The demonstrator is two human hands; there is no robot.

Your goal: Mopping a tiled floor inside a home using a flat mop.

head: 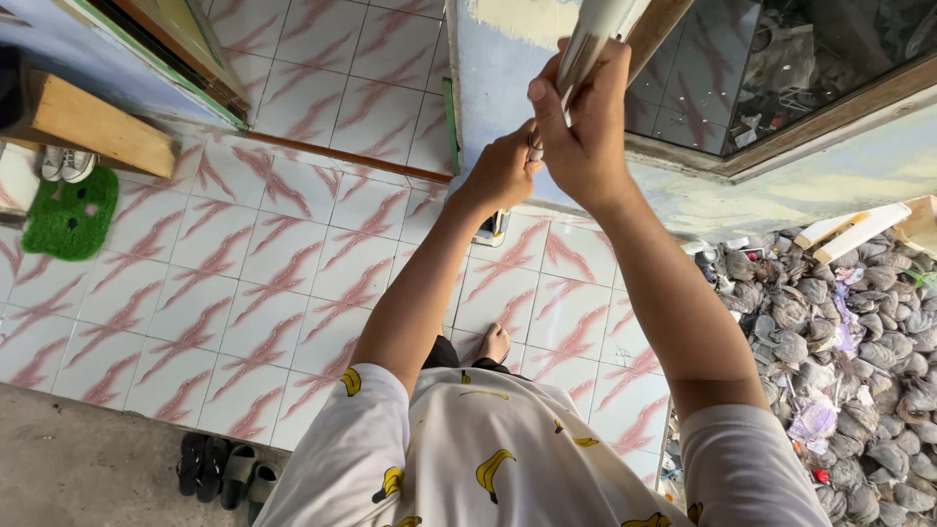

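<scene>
**Both hands raised on a pale strip, standing barefoot on tile**

The tiled floor (264,283) with pink streaks takes most of the view, and it looks smooth; the person stands on it with a bare foot (494,342), so I think a slip is possible while both arms are lifted. To the right lies a big heap of grey shells and rubbish (839,342), just beside the tiles. If something small falls there, it will probably be hard to find again.

The blue wall (498,88) with a wood-framed window (781,68) is directly in front. The right hand (586,127) is closed around a long pale strip (595,34), which goes up and out of the picture, so its upper end is hidden. If this grip becomes loose, the strip may tilt or drop toward the head.

The left hand (503,171) is closed just below, touching the right one, and pinches a small metal piece (535,146) at the strip. What it is, I cannot tell. It could slip out or pinch a finger.
</scene>
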